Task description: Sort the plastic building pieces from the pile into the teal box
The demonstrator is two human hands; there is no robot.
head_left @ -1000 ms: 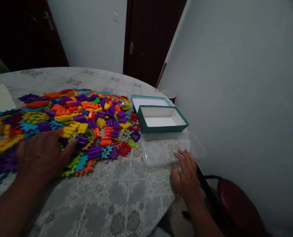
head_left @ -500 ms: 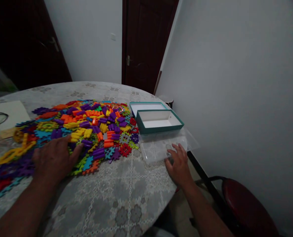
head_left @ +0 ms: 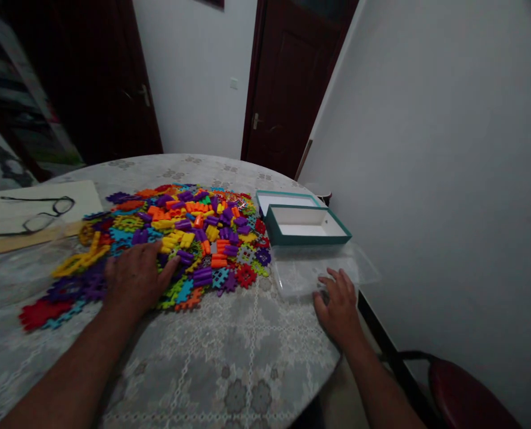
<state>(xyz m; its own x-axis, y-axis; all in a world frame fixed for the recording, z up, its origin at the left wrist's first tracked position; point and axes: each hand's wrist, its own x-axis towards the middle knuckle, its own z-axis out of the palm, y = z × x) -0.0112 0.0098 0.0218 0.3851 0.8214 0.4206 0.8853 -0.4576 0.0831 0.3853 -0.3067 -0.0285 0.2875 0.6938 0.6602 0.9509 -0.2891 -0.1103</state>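
Observation:
My left hand [head_left: 137,275] lies palm down on the near left part of a wide heap of plastic gear pieces [head_left: 246,276]. Its thumb is apart from the fingers, and I see nothing held in it. Close to the fingertips are yellow connector pieces [head_left: 171,240] and a purple connector piece [head_left: 185,257]. At the right edge of the table my right hand [head_left: 338,302] rests with its fingers spread, on or beside a clear plastic sheet or cover [head_left: 298,275]. Just beyond that stands an open green box [head_left: 309,239] with a white inside.
Behind the green box is its lid-like second part [head_left: 287,195]. A black cable or cord [head_left: 59,205] lies on pale paper [head_left: 10,211] at the left. The round table has a patterned cloth [head_left: 220,351]. A dark red stool [head_left: 464,387] stands at lower right.
The camera has turned left, so everything sits further right in the picture and more of the paper and cord shows. Both hands stay in nearly the same places on the table.

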